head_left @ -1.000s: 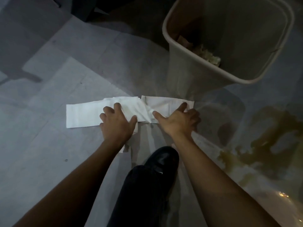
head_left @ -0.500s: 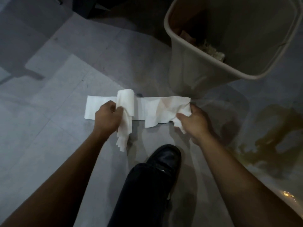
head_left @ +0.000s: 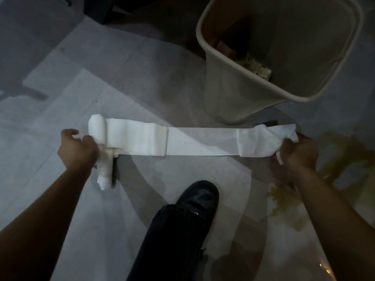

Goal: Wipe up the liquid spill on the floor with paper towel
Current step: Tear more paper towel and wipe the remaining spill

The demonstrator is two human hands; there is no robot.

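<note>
A long white strip of paper towel (head_left: 192, 141) is stretched between my two hands, just above the grey tiled floor. My left hand (head_left: 78, 148) grips its left end, where the paper curls over and a folded tail hangs down. My right hand (head_left: 298, 153) pinches the crumpled right end. A yellowish-brown liquid spill (head_left: 345, 157) spreads on the floor at the right, beside and below my right hand, with a smaller patch (head_left: 284, 201) nearer my right forearm.
A beige waste bin (head_left: 239, 88) with scraps inside stands at the back right, just beyond the strip. My black shoe (head_left: 200, 196) and dark trouser leg sit in the centre foreground. Dark furniture bases lie along the top edge.
My hands have moved apart, pulling the bunched towel out into a long taut strip. My right hand has shifted right, toward the spill.
</note>
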